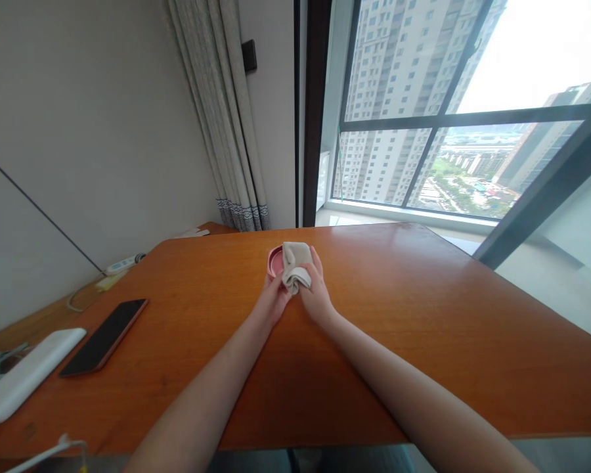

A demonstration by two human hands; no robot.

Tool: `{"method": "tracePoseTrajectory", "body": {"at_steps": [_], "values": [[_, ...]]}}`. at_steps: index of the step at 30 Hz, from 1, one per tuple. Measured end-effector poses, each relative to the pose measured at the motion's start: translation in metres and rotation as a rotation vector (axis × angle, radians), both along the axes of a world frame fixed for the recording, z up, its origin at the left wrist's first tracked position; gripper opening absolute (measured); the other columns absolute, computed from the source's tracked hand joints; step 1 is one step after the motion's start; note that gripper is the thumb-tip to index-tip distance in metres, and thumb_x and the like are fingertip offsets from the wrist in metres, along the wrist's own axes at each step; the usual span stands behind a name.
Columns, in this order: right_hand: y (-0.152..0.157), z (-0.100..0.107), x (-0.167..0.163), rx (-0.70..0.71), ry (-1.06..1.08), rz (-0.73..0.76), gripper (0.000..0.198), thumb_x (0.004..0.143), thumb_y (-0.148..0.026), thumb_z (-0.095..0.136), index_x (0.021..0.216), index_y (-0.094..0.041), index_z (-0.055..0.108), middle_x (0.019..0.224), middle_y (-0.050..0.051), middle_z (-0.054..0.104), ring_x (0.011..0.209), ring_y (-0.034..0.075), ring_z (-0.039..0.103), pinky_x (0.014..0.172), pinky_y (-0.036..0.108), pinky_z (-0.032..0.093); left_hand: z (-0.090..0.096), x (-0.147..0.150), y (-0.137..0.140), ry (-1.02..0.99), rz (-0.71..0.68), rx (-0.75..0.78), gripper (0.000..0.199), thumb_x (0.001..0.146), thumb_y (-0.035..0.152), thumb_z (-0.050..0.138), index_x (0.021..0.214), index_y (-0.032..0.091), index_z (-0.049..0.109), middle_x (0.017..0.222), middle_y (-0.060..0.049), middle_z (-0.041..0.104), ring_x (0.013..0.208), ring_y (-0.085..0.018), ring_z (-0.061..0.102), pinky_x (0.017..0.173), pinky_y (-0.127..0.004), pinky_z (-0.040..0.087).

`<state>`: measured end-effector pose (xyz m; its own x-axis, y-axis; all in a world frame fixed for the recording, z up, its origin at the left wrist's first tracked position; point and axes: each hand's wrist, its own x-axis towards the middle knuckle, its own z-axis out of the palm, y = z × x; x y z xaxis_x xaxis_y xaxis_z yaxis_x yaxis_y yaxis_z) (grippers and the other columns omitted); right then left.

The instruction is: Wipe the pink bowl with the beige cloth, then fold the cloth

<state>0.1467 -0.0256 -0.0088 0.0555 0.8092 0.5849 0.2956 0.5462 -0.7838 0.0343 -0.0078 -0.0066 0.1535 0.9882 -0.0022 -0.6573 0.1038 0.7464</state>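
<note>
Both hands meet over the middle of the wooden table [374,315]. My left hand [276,295] is closed around a small round pink container [276,261], whose hollow side faces up toward me. With my right hand [316,292] I grip a folded beige cloth [295,259], pressed against the right part of the container. The cloth covers that part, so its right rim is hidden. Some fingers of each hand are hidden behind the cloth and the container.
A dark smartphone [106,336] lies on the table at the left, beside a long white device [34,374]. A power strip [123,264] sits by the wall. A white cable [54,450] crosses the near left corner. Beyond the table are a curtain [217,98] and a large window [394,164].
</note>
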Motion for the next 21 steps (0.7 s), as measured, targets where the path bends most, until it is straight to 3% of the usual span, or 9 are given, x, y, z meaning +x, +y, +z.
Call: {"method": "tracePoseTrajectory", "body": {"at_steps": [3, 7, 11, 14, 18, 21], "values": [[0.011, 0.002, 0.013, -0.015, 0.109, -0.031, 0.012, 0.071, -0.021, 0.058, 0.083, -0.021, 0.059, 0.141, 0.009, 0.039, 0.13, 0.025, 0.038, 0.107, 0.04, 0.032, 0.002, 0.003, -0.005, 0.002, -0.064, -0.016, 0.051, 0.071, 0.032, 0.073, 0.118, 0.029, 0.053, 0.12, -0.004, 0.062, 0.113, -0.021, 0.056, 0.093, -0.037, 0.047], [0.021, 0.004, 0.03, 0.023, 0.143, 0.067, 0.001, 0.068, -0.021, 0.059, 0.069, -0.021, 0.058, 0.125, 0.007, 0.056, 0.116, 0.025, 0.051, 0.1, 0.039, 0.039, 0.013, -0.009, -0.006, 0.057, -0.205, -0.033, 0.047, 0.08, 0.05, 0.059, 0.12, 0.025, 0.056, 0.131, -0.008, 0.055, 0.116, -0.026, 0.054, 0.088, -0.038, 0.051], [0.028, 0.002, 0.039, -0.027, 0.106, 0.181, 0.007, 0.074, -0.023, 0.053, 0.07, -0.021, 0.059, 0.115, 0.005, 0.063, 0.108, 0.022, 0.056, 0.097, 0.038, 0.042, 0.017, -0.022, -0.002, 0.176, -0.294, 0.015, 0.048, 0.078, 0.037, 0.065, 0.123, 0.024, 0.054, 0.128, -0.01, 0.057, 0.111, -0.027, 0.057, 0.083, -0.039, 0.054], [0.026, -0.001, 0.034, -0.043, 0.072, 0.175, 0.01, 0.076, -0.024, 0.051, 0.078, -0.022, 0.061, 0.121, 0.005, 0.059, 0.116, 0.023, 0.051, 0.102, 0.042, 0.039, 0.011, -0.02, 0.003, 0.186, -0.209, 0.023, 0.045, 0.077, 0.031, 0.066, 0.12, 0.02, 0.055, 0.122, -0.01, 0.06, 0.107, -0.025, 0.06, 0.082, -0.035, 0.054], [0.011, -0.008, 0.009, -0.082, 0.078, -0.014, 0.016, 0.077, -0.023, 0.05, 0.087, -0.021, 0.062, 0.142, 0.007, 0.038, 0.137, 0.024, 0.027, 0.11, 0.042, 0.029, 0.005, -0.01, 0.004, 0.094, 0.015, 0.02, 0.05, 0.077, 0.031, 0.066, 0.125, 0.025, 0.05, 0.122, -0.005, 0.06, 0.107, -0.021, 0.06, 0.084, -0.032, 0.053], [0.003, -0.009, -0.003, -0.11, 0.121, -0.105, 0.013, 0.078, -0.023, 0.049, 0.085, -0.021, 0.061, 0.139, 0.008, 0.039, 0.133, 0.023, 0.034, 0.109, 0.041, 0.031, 0.006, -0.005, -0.001, 0.089, 0.019, 0.025, 0.065, 0.072, 0.029, 0.072, 0.131, 0.032, 0.043, 0.126, -0.003, 0.058, 0.112, -0.019, 0.057, 0.09, -0.031, 0.05]]}}
